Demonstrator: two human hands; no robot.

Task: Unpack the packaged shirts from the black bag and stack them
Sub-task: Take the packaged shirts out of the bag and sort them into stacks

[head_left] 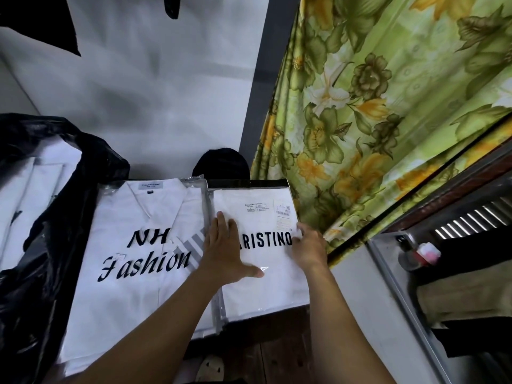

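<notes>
A white packaged shirt printed ARISTINO (263, 281) lies on top of a small stack at centre right. My left hand (224, 250) presses flat on its left part with straight fingers. My right hand (309, 245) touches its right edge, fingers laid on the plastic. To the left lies a larger packaged white shirt printed NH Fashion (130, 261). The black bag (41, 245) stands open at far left, with more white packaged shirts (30, 189) showing inside it.
A green and yellow flowered curtain (388, 106) hangs at the right, close to the stack. A white wall is behind. A grey cabinet edge (388, 273) and a small pink-capped bottle (424, 253) are at lower right. A dark rounded object (221, 162) sits behind the stack.
</notes>
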